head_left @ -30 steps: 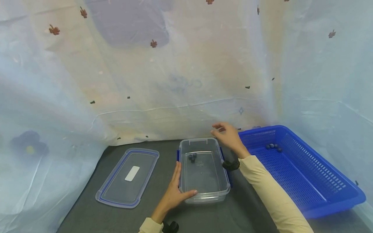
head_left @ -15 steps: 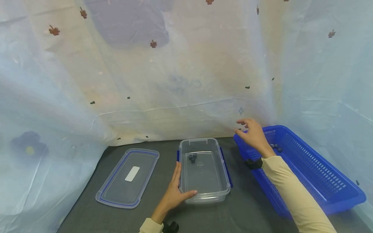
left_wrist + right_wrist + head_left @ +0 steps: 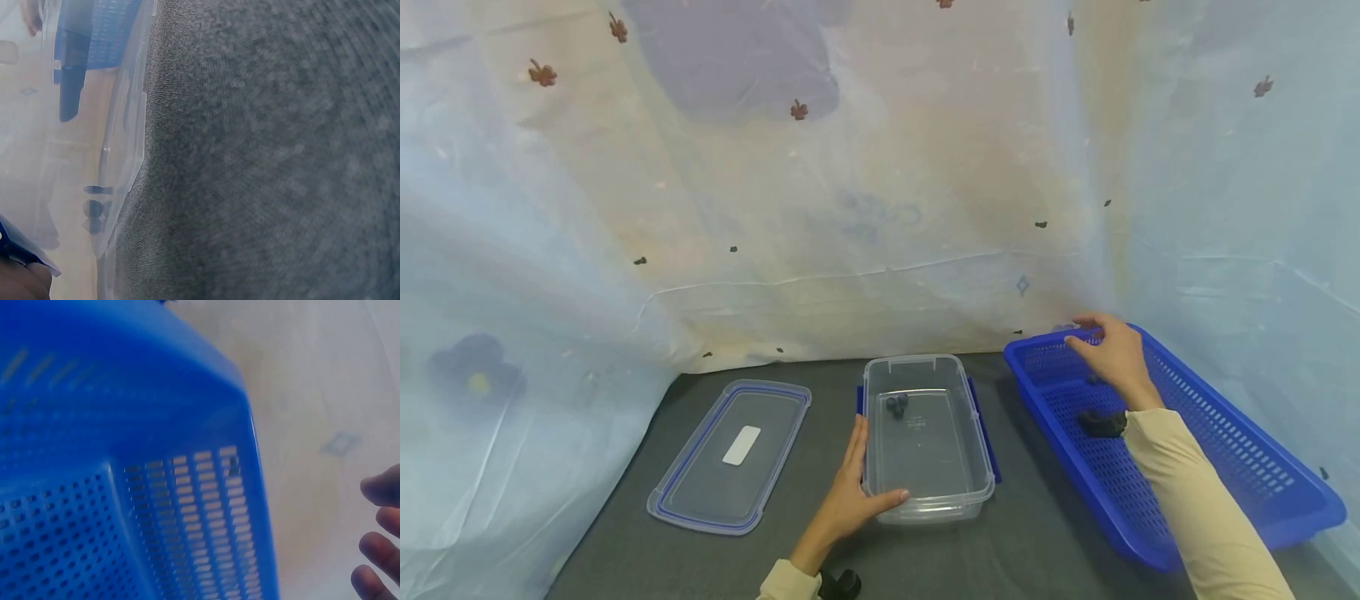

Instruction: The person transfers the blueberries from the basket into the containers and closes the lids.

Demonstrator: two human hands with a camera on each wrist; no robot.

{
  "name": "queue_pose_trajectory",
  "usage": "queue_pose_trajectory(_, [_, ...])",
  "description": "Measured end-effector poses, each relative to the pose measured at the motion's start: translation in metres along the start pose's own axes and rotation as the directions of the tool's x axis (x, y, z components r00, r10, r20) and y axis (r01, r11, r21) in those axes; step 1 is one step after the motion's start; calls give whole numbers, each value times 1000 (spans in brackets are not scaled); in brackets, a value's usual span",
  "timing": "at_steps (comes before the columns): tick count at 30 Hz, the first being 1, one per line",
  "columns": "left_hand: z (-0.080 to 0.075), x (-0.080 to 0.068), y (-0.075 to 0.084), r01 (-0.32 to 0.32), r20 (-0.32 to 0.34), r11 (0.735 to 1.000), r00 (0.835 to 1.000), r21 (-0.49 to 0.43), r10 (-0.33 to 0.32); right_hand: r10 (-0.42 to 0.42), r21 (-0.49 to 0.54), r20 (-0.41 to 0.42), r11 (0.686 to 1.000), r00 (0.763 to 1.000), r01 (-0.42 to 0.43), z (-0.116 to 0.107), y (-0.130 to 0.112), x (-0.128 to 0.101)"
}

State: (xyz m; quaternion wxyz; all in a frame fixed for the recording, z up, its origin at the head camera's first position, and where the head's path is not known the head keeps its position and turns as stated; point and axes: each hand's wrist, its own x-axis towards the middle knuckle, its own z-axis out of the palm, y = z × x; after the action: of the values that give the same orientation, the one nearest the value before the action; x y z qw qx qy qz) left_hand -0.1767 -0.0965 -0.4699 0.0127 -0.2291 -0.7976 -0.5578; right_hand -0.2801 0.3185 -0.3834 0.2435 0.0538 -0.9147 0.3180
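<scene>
Below the right hand (image 3: pixel 1116 354) fingers, blueberries lie in the blue basket (image 3: pixel 1225 467).

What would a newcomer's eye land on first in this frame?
Most likely the blue basket at the right of the dark table, with the right hand held over its far end. Next comes the clear plastic container in the middle, a few dark blueberries inside, the left hand resting against its near left corner. Its lid lies flat to the left.
</scene>
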Motion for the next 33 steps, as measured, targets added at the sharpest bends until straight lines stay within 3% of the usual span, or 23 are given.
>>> queue_pose_trajectory(6, [5,4,-32,2,-3,999,1000,35,-2,109,44,-30,993,994,-108,-7,24,-7])
queue_pose_trajectory(8, [5,5,-36,3,-3,999,1000,35,-3,144,58,-37,988,989,-141,-8,31,-9])
queue_pose_trajectory(22, [5,4,-38,-27,-6,1000,1000,12,27,263,19,-134,965,956,-263,8,83,-26])
queue_pose_trajectory(33, [4,4,-38,-11,8,1000,1000,16,11,335,-4,-30,942,942,-335,21,108,-46])
